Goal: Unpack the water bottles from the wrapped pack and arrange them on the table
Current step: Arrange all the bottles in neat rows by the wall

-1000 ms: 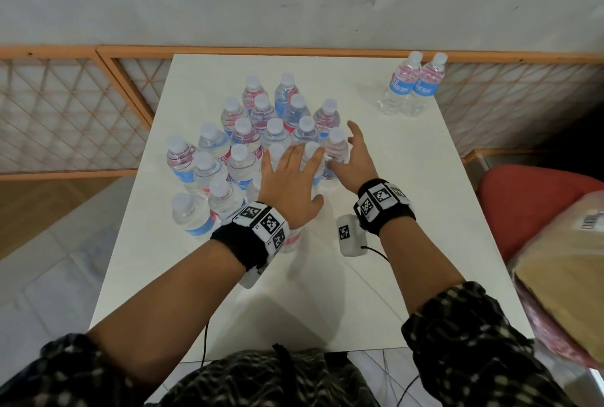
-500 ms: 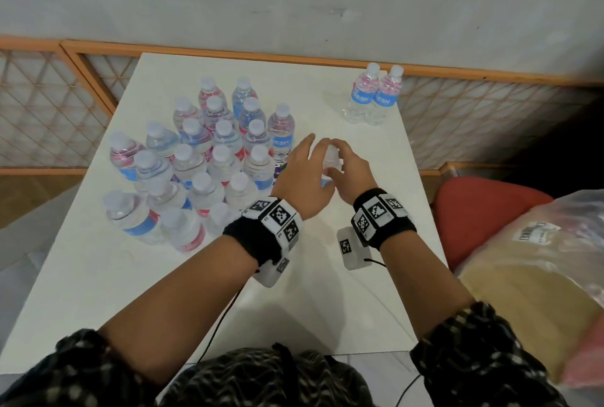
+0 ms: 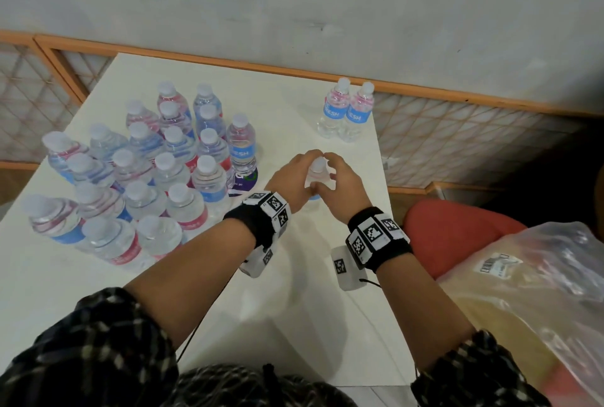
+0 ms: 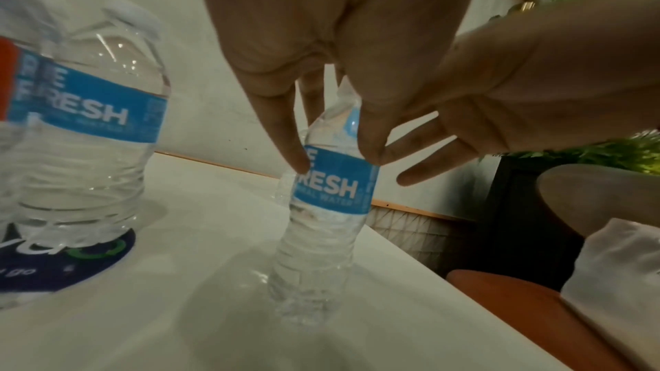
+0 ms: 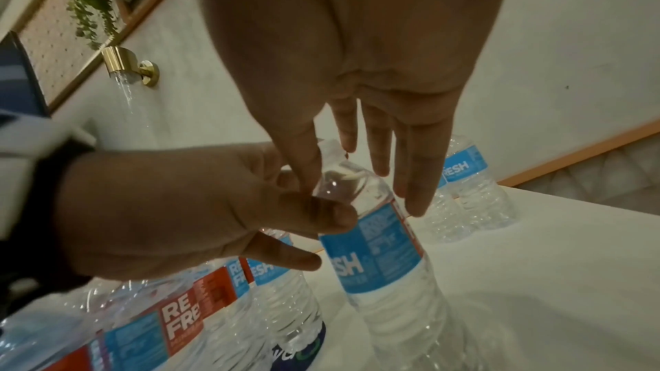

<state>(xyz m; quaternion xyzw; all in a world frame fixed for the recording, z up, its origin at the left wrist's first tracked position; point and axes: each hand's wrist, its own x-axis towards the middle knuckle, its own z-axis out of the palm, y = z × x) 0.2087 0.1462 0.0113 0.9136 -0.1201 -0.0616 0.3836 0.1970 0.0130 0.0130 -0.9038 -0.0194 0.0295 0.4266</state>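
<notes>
One clear water bottle (image 3: 315, 168) with a blue label stands upright right of the pack, its base at the white table (image 3: 294, 325). My left hand (image 3: 291, 174) pinches its shoulder between thumb and finger, seen close in the left wrist view on the bottle (image 4: 328, 193). My right hand (image 3: 340, 179) holds the same bottle (image 5: 378, 250) from the other side, thumb and fingers around its neck. Several bottles (image 3: 157, 178) stand packed together on the left, on loose wrap with a purple print (image 3: 244, 179).
Two more bottles (image 3: 346, 112) stand together at the table's far right corner. A red chair (image 3: 457, 233) and a clear plastic bag (image 3: 539, 292) sit right of the table edge. An orange-framed lattice rail (image 3: 457, 132) runs behind.
Both hands have left the pack's near right side and moved right with one bottle held between them. The view has turned right.
</notes>
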